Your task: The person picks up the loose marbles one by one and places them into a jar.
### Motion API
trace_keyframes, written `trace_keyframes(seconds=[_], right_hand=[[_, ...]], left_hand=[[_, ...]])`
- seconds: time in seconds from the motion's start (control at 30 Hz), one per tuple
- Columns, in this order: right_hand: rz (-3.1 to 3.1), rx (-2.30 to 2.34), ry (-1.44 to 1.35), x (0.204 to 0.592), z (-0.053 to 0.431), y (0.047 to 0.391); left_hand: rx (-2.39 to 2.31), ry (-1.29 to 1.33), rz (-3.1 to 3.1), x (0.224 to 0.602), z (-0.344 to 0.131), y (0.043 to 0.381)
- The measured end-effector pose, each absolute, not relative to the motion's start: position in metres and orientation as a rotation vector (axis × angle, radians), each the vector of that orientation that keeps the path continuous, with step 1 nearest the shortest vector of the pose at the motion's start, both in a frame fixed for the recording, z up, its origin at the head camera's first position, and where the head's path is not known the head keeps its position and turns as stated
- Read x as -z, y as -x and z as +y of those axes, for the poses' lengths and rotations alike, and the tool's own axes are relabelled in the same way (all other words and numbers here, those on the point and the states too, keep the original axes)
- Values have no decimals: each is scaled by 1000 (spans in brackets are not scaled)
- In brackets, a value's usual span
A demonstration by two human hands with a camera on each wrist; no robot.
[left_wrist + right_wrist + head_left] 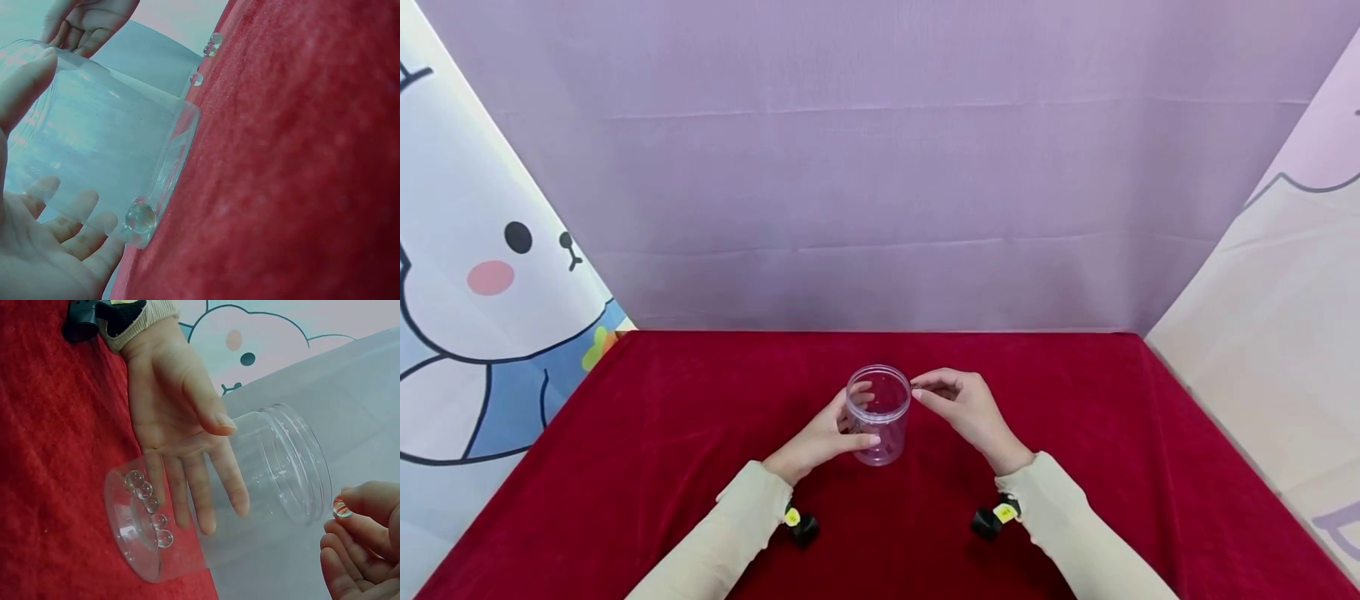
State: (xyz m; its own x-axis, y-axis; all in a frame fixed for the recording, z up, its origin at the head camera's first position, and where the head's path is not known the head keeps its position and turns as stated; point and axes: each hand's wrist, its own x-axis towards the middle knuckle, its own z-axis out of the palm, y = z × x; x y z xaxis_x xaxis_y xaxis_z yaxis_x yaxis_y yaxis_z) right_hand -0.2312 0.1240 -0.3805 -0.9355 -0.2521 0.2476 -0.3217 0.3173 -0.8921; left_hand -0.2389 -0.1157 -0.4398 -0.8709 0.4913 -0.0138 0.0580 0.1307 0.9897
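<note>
My left hand (820, 437) grips a clear plastic jar (891, 435) from its left side, with the thumb across the near wall and the fingers round the far side. The jar is upright and has no lid on it. Several clear glass marbles (151, 504) lie at its bottom. Beside the right edge of the jar's rim is my right hand (968, 408). It pinches one glass marble (342, 507) with coloured streaks between thumb and fingertips, just outside the rim.
Red velvet cloth (715, 467) covers the table. A few loose glass marbles (196, 79) lie on it beyond the jar in the left wrist view. A purple curtain (880, 183) hangs behind the table, and printed cloths (482, 333) flank both sides.
</note>
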Motion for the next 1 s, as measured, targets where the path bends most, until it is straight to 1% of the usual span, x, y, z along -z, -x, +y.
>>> trace_keyframes(seconds=[0.7, 1.0], right_hand=[[-2375, -1799, -621, 376, 109, 235], [-2384, -1804, -608, 360, 103, 226]], left_hand=[[-1809, -507, 2061, 440, -118, 237], [-1808, -495, 2059, 438, -118, 237]])
